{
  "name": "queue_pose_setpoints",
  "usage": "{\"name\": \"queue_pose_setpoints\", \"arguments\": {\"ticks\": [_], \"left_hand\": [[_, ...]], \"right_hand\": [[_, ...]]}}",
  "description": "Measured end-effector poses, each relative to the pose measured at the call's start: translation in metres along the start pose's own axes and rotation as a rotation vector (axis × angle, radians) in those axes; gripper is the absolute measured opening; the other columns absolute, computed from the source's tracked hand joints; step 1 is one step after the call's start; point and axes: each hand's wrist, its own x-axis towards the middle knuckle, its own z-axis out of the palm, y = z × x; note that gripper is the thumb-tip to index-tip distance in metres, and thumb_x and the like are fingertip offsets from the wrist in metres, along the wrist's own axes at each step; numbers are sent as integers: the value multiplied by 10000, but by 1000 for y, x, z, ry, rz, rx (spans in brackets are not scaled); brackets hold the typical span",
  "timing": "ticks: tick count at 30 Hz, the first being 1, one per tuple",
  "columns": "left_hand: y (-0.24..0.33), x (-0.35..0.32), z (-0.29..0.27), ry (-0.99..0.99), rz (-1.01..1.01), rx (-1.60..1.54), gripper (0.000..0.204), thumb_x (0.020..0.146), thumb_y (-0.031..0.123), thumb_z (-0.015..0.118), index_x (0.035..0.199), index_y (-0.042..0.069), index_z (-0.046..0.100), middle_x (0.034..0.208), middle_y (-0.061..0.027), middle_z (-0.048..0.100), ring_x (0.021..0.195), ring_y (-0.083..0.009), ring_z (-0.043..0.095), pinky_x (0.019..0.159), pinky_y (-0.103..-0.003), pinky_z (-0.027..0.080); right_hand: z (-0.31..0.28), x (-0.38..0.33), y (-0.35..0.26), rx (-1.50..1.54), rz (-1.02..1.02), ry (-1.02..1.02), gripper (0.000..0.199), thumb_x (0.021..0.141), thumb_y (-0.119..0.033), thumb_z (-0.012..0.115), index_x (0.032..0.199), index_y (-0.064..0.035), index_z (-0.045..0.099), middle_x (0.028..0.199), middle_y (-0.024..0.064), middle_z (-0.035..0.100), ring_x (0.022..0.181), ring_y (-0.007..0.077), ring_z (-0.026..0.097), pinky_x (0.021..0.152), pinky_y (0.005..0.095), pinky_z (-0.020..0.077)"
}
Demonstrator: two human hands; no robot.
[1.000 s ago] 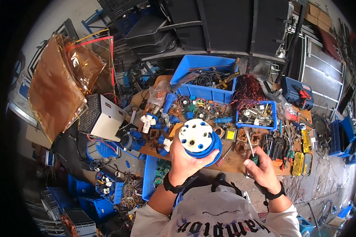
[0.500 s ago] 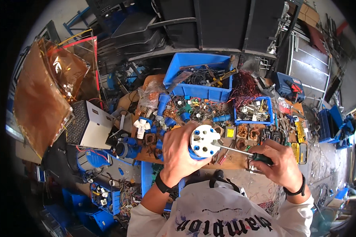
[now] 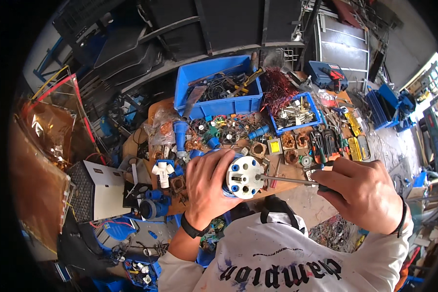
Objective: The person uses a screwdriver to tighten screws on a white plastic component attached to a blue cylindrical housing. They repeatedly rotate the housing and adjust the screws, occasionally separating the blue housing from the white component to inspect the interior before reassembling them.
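Note:
My left hand (image 3: 207, 185) is wrapped round a blue industrial plug connector (image 3: 245, 178). Its round white face, dotted with several holes and blue rings, is turned up and to the right. In my right hand (image 3: 367, 197) I grip a screwdriver (image 3: 293, 181), whose handle is mostly covered by my fingers. The metal shaft lies nearly level, and its tip meets the white face near the right rim; whether it sits in a hole or on a screw I cannot tell.
A cluttered wooden workbench (image 3: 290, 171) holds a large blue bin (image 3: 228, 108) of cables and tools, a small blue tray (image 3: 297, 128) of metal parts, a white pipe fitting (image 3: 163, 174), a yellow-centred square piece (image 3: 275, 146) and a yellow bit case (image 3: 354, 149). A white-and-black box (image 3: 104, 187) stands left.
My view has turned, shifting the bench leftward and up. The connector has tilted, its face turning more to the right, and the screwdriver is now nearly level. Both hands keep their hold.

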Motion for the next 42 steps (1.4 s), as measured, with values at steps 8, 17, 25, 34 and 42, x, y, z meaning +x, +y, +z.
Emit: {"name": "queue_pose_setpoints", "arguments": {"ticks": [8,17,25,34,42], "left_hand": [[-10,-7,-8,-29,52,-41,819,526,265,924,1254,69,603,1213,-124,661,1053,-322,633,930,-462,441],[-5,-3,-15,-140,101,-10,817,565,336,910,1286,110,602,1268,-84,617,1130,-281,606,982,-465,399],[-3,-9,-15,-50,77,48,819,593,376,906,1308,133,588,1271,-65,613,1143,-265,605,981,-466,393],[-7,-10,-6,-94,65,-3,823,591,408,907,1298,134,587,1278,-61,609,1144,-268,600,992,-472,388],[-5,-10,-2,-71,95,-18,837,579,354,911,1312,132,574,1278,-68,606,1160,-274,595,995,-474,388]], "right_hand": [[7,-4,-20,-82,-38,-5,236,800,-94,669,1034,-62,666,797,57,577,610,229,643,483,364,512],[11,4,-46,-298,-127,-54,178,777,-141,631,894,-8,618,759,56,563,623,165,647,457,313,504],[17,8,-43,-148,-73,-14,138,764,-111,656,866,-27,614,738,60,578,627,190,661,473,332,524],[22,10,-37,-163,-110,-12,130,784,-117,648,884,-46,605,720,60,580,627,198,665,475,340,529],[13,5,-45,-198,-79,-76,142,787,-138,640,884,-49,587,756,61,561,622,194,656,466,333,523]]}}
